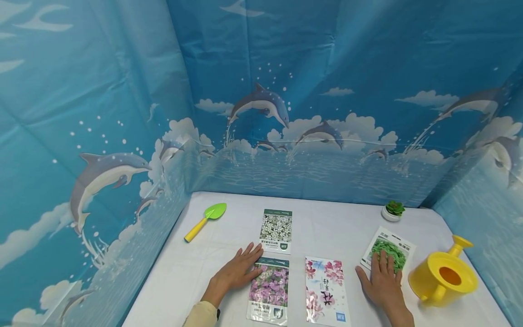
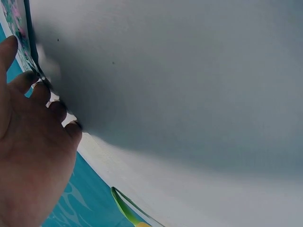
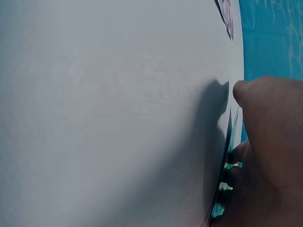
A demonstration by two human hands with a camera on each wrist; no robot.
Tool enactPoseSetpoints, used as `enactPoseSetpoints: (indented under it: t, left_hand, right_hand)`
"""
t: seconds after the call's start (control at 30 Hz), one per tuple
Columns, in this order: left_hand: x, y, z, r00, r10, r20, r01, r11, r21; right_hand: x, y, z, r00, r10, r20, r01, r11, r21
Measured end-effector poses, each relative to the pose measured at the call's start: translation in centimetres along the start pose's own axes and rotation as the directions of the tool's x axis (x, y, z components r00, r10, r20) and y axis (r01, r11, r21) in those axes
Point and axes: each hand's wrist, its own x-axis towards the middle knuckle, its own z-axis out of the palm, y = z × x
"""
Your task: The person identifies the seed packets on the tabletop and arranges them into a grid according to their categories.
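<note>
My left hand [image 1: 239, 270] lies with straight fingers at the left edge of a seed packet with purple flowers [image 1: 268, 288], its thumb over the packet's edge. Just beyond its fingertips is a seed packet with white flowers [image 1: 276, 229]. My right hand [image 1: 383, 284] rests with extended fingers on the lower part of a seed packet with green leaves [image 1: 388, 250]. Between the hands lies a white packet with pink flowers [image 1: 326, 290]. In the left wrist view, the left fingers [image 2: 40, 92] reach the table; in the right wrist view, the right fingertips [image 3: 232, 175] meet the green packet.
A toy trowel [image 1: 206, 221] with green blade and yellow handle lies at the left on the white table [image 1: 229, 204]. A yellow watering can [image 1: 441, 277] stands right of my right hand. A small potted succulent [image 1: 392, 211] sits at the back right. Dolphin-printed curtains [image 1: 261, 168] enclose the table.
</note>
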Motion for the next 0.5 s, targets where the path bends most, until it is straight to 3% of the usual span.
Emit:
enactPoseSetpoints:
  t: [0.27, 0.5]
  left_hand:
    - [0.05, -0.75, 0.88, 0.999, 0.023, -0.039, -0.022, 1.000, 0.022]
    - [-0.19, -0.30, 0.18, 0.998, 0.048, -0.036, -0.050, 0.998, -0.043]
  right_hand:
    - [0.46, -0.14, 0.03, 1.000, -0.001, 0.008, 0.001, 1.000, 0.002]
    - [0.55, -0.49, -0.10, 1.000, -0.024, -0.002, 0.024, 1.000, 0.003]
